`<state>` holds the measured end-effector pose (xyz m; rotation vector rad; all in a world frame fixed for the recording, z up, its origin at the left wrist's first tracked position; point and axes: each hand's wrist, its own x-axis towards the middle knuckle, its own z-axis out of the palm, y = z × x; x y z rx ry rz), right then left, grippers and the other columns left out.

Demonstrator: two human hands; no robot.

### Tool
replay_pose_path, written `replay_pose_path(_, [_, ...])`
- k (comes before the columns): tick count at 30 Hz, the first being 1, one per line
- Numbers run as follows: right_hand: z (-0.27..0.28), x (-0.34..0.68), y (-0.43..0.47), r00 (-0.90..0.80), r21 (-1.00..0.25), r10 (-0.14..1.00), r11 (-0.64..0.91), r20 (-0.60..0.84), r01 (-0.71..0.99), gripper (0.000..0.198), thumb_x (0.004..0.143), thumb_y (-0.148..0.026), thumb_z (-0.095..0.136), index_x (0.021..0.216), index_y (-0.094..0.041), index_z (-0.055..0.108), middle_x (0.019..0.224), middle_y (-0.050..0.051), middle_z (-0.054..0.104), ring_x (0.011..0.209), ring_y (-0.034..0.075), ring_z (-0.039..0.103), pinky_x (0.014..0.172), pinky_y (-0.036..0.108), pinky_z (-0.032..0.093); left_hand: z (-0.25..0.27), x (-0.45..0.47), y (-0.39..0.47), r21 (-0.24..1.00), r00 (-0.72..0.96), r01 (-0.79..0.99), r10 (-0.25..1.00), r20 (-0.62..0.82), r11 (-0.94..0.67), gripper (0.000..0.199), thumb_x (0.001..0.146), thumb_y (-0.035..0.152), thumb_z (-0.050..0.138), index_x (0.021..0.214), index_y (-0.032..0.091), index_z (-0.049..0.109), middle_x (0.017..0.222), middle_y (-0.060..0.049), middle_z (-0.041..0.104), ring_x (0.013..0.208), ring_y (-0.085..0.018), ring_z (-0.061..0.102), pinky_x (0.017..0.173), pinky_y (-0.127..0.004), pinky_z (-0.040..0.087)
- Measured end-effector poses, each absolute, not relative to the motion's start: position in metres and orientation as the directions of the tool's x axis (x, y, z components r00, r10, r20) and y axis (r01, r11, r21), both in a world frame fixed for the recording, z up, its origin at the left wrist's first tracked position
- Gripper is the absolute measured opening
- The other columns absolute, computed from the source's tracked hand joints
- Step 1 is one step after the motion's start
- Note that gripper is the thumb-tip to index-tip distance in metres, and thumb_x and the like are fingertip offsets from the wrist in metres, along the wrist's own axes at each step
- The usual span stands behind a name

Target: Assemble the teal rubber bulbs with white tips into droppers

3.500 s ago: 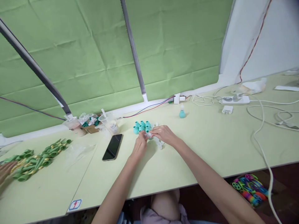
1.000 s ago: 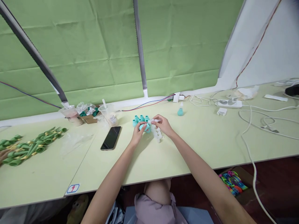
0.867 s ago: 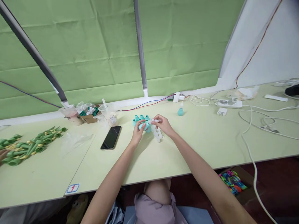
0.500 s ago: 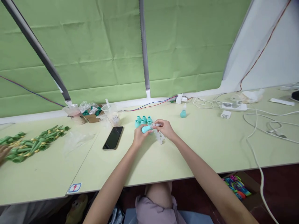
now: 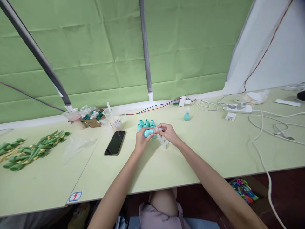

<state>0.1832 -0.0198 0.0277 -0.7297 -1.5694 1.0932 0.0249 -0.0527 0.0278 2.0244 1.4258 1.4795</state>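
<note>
My left hand (image 5: 141,138) is closed around a teal squeeze bulb (image 5: 148,133) lying on its side, its neck turned to the right. At that neck my right hand (image 5: 168,133) pinches a clear plastic nozzle (image 5: 160,129); whether it is fully seated I cannot tell. Just behind my hands several teal bulbs (image 5: 146,121) stand upright in a cluster, partly covered by my left hand. Loose clear nozzles (image 5: 164,143) lie on the table under my right hand. Farther back to the right stands a teal bulb with a clear nozzle (image 5: 187,115) on top.
Left of my forearm lies a black phone (image 5: 115,143). Behind it are a plastic cup with a straw (image 5: 112,119), a small cardboard box (image 5: 94,121) and another drink cup (image 5: 77,120). Green curved parts (image 5: 35,149) cover the far left. Right: a power strip (image 5: 238,108) and white cables (image 5: 259,136).
My hands keep their grip on the bulb and nozzle, with hardly any movement. Another person's hand at the left edge has gone out of view. The camera view has shifted slightly.
</note>
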Motion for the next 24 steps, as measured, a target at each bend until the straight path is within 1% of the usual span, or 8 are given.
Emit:
replay_pose_path(3, [0.028, 0.187, -0.019, -0.323, -0.926, 0.873, 0.376, 0.365, -0.031, 0.027, 0.058, -0.038, 0.072, 0.069, -0.016, 0.061, 0.067, 0.002, 0.062, 0.041, 0.008, 0.046, 0.042, 0.023, 0.040, 0.027, 0.021, -0.051, 0.619, 0.080, 0.605, 0.811, 0.579, -0.501, 0.031, 0.067, 0.044, 0.067, 0.084, 0.019, 0.062, 0.082, -0.004, 0.067, 0.076, -0.019, 0.061, 0.072, -0.029, 0.045])
replay_pose_path(5, [0.027, 0.187, -0.019, -0.359, -0.924, 0.867, 0.381, 0.346, 0.029, 0.026, 0.059, -0.038, 0.071, 0.070, -0.016, 0.062, 0.064, 0.001, 0.061, 0.041, 0.008, 0.046, 0.040, 0.022, 0.039, 0.025, 0.020, -0.050, 0.577, 0.146, 0.625, 0.805, 0.576, -0.526, 0.030, 0.068, 0.043, 0.067, 0.086, 0.019, 0.062, 0.082, -0.004, 0.067, 0.076, -0.018, 0.061, 0.072, -0.029, 0.045])
replay_pose_path(8, [0.027, 0.185, -0.021, -0.334, -0.917, 0.870, 0.396, 0.362, 0.039, 0.025, 0.060, -0.038, 0.070, 0.071, -0.016, 0.062, 0.061, 0.001, 0.060, 0.041, 0.008, 0.046, 0.040, 0.022, 0.038, 0.024, 0.020, -0.051, 0.555, 0.145, 0.633, 0.787, 0.600, -0.540, 0.035, 0.069, 0.042, 0.066, 0.096, 0.020, 0.061, 0.088, -0.005, 0.066, 0.081, -0.018, 0.061, 0.075, -0.029, 0.045])
replay_pose_path(11, [0.030, 0.182, -0.025, -0.270, -0.910, 0.874, 0.414, 0.404, -0.020, 0.026, 0.061, -0.038, 0.070, 0.071, -0.017, 0.060, 0.063, 0.001, 0.061, 0.040, 0.008, 0.046, 0.041, 0.024, 0.040, 0.028, 0.023, -0.052, 0.570, 0.064, 0.635, 0.770, 0.634, -0.522, 0.043, 0.068, 0.042, 0.067, 0.106, 0.022, 0.059, 0.092, -0.005, 0.066, 0.084, -0.019, 0.061, 0.078, -0.030, 0.045])
replay_pose_path(15, [0.039, 0.186, -0.028, -0.241, -0.875, 0.856, 0.482, 0.457, 0.054, 0.023, 0.064, -0.037, 0.068, 0.073, -0.017, 0.063, 0.059, 0.001, 0.060, 0.042, 0.011, 0.050, 0.043, 0.025, 0.042, 0.038, 0.024, -0.054, 0.629, 0.077, 0.588, 0.809, 0.582, -0.509, 0.047, 0.066, 0.041, 0.069, 0.108, 0.021, 0.059, 0.098, -0.005, 0.066, 0.087, -0.020, 0.061, 0.080, -0.030, 0.045])
replay_pose_path(18, [0.044, 0.192, -0.028, -0.226, -0.834, 0.829, 0.542, 0.512, 0.102, 0.021, 0.066, -0.036, 0.065, 0.076, -0.018, 0.064, 0.065, 0.002, 0.062, 0.045, 0.012, 0.053, 0.047, 0.026, 0.045, 0.046, 0.019, -0.055, 0.684, 0.161, 0.537, 0.856, 0.492, -0.494, 0.041, 0.073, 0.042, 0.062, 0.108, 0.021, 0.061, 0.106, -0.005, 0.065, 0.095, -0.021, 0.059, 0.083, -0.030, 0.044])
replay_pose_path(21, [0.044, 0.195, -0.027, -0.268, -0.815, 0.809, 0.567, 0.523, 0.121, 0.018, 0.067, -0.034, 0.065, 0.077, -0.018, 0.064, 0.071, 0.002, 0.065, 0.046, 0.011, 0.053, 0.049, 0.026, 0.046, 0.048, 0.014, -0.055, 0.693, 0.199, 0.559, 0.885, 0.420, -0.455, 0.036, 0.077, 0.043, 0.056, 0.103, 0.019, 0.064, 0.101, -0.005, 0.066, 0.091, -0.022, 0.060, 0.081, -0.030, 0.044])
replay_pose_path(24, [0.041, 0.195, -0.027, -0.307, -0.787, 0.787, 0.596, 0.535, 0.157, 0.014, 0.068, -0.030, 0.065, 0.076, -0.019, 0.065, 0.072, 0.002, 0.065, 0.050, 0.011, 0.054, 0.053, 0.026, 0.047, 0.044, 0.013, -0.056, 0.649, 0.206, 0.580, 0.860, 0.467, -0.492, 0.033, 0.078, 0.042, 0.056, 0.100, 0.019, 0.064, 0.098, -0.005, 0.066, 0.089, -0.021, 0.060, 0.080, -0.030, 0.044])
